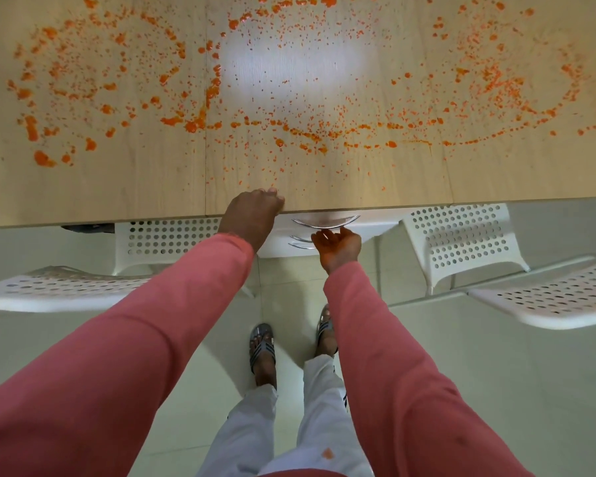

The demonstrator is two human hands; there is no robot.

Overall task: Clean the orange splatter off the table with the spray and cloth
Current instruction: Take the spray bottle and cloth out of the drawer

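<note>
White chairs (461, 242) flank a drawer unit (324, 235) under the table (152, 187) — splatter (193, 123) everywhere.

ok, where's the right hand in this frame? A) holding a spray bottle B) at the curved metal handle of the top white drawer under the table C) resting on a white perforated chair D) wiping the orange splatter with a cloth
B: the right hand reaches palm-up to the curved metal handle of the top white drawer, below the light wooden table; no cloth or spray bottle is in view.
</note>
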